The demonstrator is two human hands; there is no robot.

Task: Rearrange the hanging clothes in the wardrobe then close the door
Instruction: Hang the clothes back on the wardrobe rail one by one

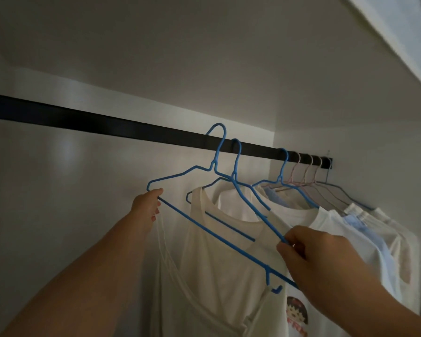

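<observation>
Inside the wardrobe (229, 57), under its pale top panel, a black rail (83, 120) runs from the left edge to the right side wall and carries everything hanging here. The left run of the rail is bare, probably so garments can be spread toward it.

Hanging clothes (326, 220), white and pale blue tops, are bunched tight at the right end on blue, pink and grey hangers. Their shoulders overlap, which likely explains the rearranging.

Cream sleeveless top (216, 263): hangs in front of the bunch on a second blue hanger (236, 164) hooked on the rail. A white tee with a cartoon print (297, 314) lies behind it, partly hidden.

Front blue hanger (204, 227): tilted steeply, left shoulder high, right end low. Its hook sits at the rail, but I cannot tell whether it is over it or just off it. A thin cream strap (163, 242) trails from its left end and another hangs from the small hook near its right end, so a strappy garment seems to ride on it, mostly out of view.

Left hand (147, 205): grip pinching the hanger's left corner, apparently steadying the strap there.

Right hand (319, 261): grip curled round the hanger's right end, fingers hooked over the bar.

Judgement: the two-handed hold controls tilt so the straps do not slip. The door is not in view, and closing it remains to be done.
</observation>
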